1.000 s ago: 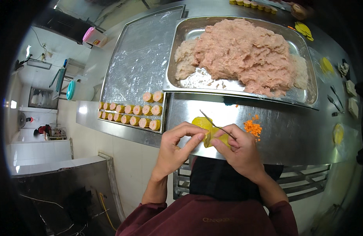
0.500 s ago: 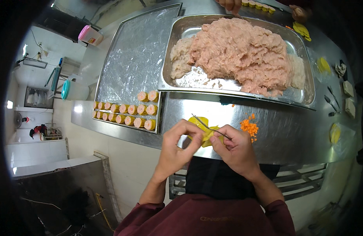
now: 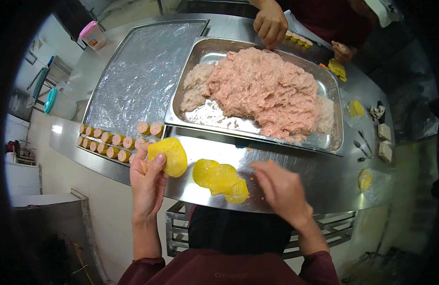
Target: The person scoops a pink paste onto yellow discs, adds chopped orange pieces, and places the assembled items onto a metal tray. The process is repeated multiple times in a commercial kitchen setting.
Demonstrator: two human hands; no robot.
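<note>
My left hand [image 3: 149, 178] is raised near the front corner of the mesh tray, pinching a thin round yellow wrapper [image 3: 173, 157] between thumb and fingers. On the steel table in front of me several more yellow wrappers [image 3: 219, 178] lie overlapping. My right hand [image 3: 283, 190] hovers to the right of them, over small orange bits [image 3: 252, 179] that it partly covers. Motion blurs its fingers, so I cannot make out whether anything is in them. Behind stands a deep metal pan [image 3: 174, 107] heaped with pink minced filling [image 3: 264, 88], paler at both ends.
Small yellow-wrapped rolls with pink tops [image 3: 117, 140] line the near edge of the film-covered mesh tray [image 3: 138, 71]. Spoon-like utensils [image 3: 362, 146], pale blocks [image 3: 384, 142] and a bagged wrapper [image 3: 367, 179] lie at the right. Across the table, a co-worker's hand [image 3: 271, 23] is beside the pan.
My hands have moved apart; my left hand now holds up a yellow wrapper. The thin metal utensil in my right hand no longer shows. The wrappers lie spread out, and a co-worker leans into view.
</note>
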